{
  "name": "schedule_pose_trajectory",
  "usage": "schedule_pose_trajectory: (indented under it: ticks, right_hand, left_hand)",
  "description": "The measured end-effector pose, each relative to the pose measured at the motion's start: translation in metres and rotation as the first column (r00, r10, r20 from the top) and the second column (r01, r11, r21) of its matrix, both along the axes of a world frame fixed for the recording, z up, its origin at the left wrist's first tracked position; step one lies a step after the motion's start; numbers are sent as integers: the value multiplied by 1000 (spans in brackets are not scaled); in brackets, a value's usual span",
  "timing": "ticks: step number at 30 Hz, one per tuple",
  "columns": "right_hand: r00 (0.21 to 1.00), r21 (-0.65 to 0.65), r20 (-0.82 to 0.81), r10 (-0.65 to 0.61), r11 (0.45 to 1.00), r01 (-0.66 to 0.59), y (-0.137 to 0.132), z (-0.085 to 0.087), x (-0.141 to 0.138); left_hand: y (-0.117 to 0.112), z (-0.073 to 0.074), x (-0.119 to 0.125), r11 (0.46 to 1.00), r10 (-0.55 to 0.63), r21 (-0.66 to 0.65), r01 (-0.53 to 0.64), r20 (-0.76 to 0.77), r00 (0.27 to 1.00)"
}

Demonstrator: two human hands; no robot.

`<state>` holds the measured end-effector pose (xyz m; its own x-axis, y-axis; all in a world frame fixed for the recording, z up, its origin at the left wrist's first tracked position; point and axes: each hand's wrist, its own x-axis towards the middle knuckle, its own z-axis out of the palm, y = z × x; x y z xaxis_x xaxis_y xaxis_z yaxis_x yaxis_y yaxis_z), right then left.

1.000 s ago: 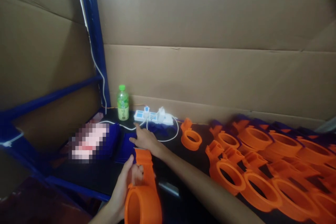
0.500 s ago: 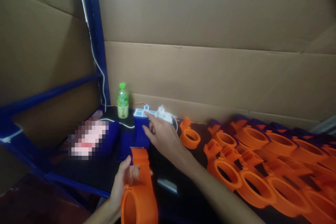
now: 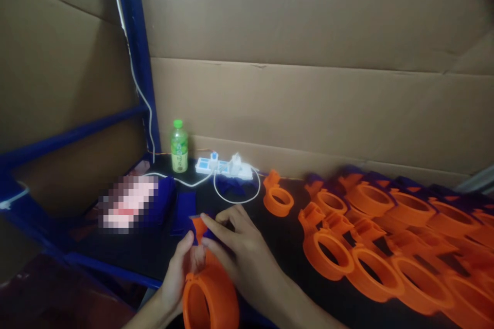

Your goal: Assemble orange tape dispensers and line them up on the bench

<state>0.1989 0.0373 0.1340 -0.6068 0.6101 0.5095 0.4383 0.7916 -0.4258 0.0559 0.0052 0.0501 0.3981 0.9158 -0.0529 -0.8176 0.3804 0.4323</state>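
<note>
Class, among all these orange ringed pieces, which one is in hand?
The orange piece at bottom centre: the left hand grips it, with the right hand at its far end. The other orange pieces lie to the right, unheld.

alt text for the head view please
The left hand holds an orange ringed part while the right hand touches its upper end, where dark blue material shows. More orange parts crowd the black table at right; a green-capped bottle and white power strip sit behind.

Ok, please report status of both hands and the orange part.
Left hand gripping orange part. Right hand at its top end, blue strip showing there. White cable beyond, apart from hands.
</note>
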Motion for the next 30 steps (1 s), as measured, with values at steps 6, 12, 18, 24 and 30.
schedule_pose_trajectory:
  ticks: [6,12,18,24,30]
  right_hand:
    - [997,-36,71,9,999,-6,-2,-6,8]
    - [997,-102,69,-20,994,27,-8,7,20]
    - [995,-144,-32,-98,985,92,-12,6,18]
    - [988,-210,-36,-153,967,142,-14,-1,17]
    - [982,-196,-94,-162,970,141,-19,0,18]
  left_hand:
    - [-1,0,-1,998,-49,26,49,7,999]
    - [-2,0,1,995,84,66,-80,-62,995]
    - [2,-11,1,965,261,50,-256,-165,951]
    - [2,-7,1,974,226,44,-222,-165,960]
    - [1,-11,3,946,324,54,-321,-228,918]
